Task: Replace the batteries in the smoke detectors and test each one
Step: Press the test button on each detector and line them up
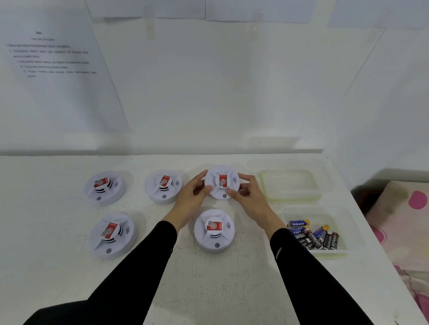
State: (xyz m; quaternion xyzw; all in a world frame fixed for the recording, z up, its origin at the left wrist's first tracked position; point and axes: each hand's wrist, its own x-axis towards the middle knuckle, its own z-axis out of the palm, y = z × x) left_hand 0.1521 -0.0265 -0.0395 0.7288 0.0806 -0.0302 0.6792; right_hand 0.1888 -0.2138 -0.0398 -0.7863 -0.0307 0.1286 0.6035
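Our left hand (194, 195) and right hand (250, 196) are apart, one on each side of a round white smoke detector (221, 181), with fingers and thumbs curled round its rim. It sits near the far edge of the table (225, 288), right of the middle. We cannot tell whether it rests on the table or is just lifted. It faces up. Being round, it has no long axis of its own. The red label on its raised centre runs lengthwise from the near edge toward the far edge. Its small grey button points toward the near edge, and its sound-wave mark lies on the right.

A second detector (214, 230) lies face up between our wrists, just nearer than the held one. A third detector (164, 185) lies beside our left hand and a fourth detector (105, 188) further left. A fifth detector (112, 235) lies nearer the near edge on the left. Their labels tilt at different angles.

Near the right edge stands an empty plastic box (291, 198). In front of it, a second box (328, 252) holds batteries (314, 237) lying in a loose heap. Printed sheets (51, 59) are taped to the wall behind the table.
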